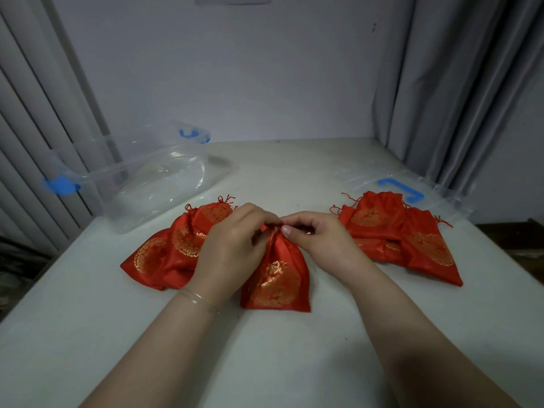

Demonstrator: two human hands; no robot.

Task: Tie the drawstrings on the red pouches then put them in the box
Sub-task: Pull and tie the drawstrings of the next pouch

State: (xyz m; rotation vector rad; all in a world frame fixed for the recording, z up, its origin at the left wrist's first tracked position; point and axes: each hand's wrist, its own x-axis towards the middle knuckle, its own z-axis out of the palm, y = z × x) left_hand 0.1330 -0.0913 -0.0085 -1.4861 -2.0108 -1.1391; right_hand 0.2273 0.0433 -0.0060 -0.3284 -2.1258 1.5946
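Note:
A red pouch with a gold round pattern [275,284] lies flat at the table's middle, its neck gathered. My left hand [232,242] and my right hand [318,240] meet at that neck, and the fingertips of both pinch the pouch's drawstring there. The string itself is mostly hidden by my fingers. A pile of red pouches [173,245] lies to the left and partly under my left hand. Another pile of red pouches [406,234] lies to the right. The clear plastic box [138,184] with blue latches stands at the back left, empty.
The box's clear lid [418,184] with a blue handle lies at the back right, partly under the right pile. Grey curtains hang on both sides and a wall stands behind the white table [117,334].

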